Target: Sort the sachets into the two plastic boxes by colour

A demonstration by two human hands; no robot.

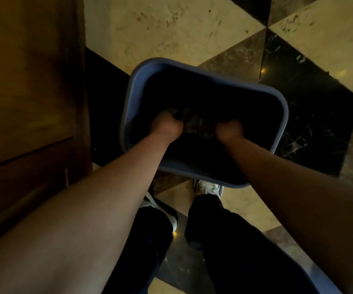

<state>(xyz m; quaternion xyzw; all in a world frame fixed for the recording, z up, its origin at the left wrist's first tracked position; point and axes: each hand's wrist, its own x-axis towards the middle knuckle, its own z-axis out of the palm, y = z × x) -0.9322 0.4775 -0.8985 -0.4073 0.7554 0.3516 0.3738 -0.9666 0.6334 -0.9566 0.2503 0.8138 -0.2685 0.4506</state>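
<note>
Head view: both hands, left hand [167,126] and right hand [229,130], reach into blue box [192,67].

Fingers of both hands and the dim bundle between them, lost in the blue box's [203,77] dark interior

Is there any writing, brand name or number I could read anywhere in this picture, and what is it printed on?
None can be read.
The blue plastic box shows no label on its rim or walls.
The dark bundle between the left hand and right hand inside the box is too dim and blurred to read.
The wooden cabinet, checkered stone floor and white shoe bear no visible text.
</note>
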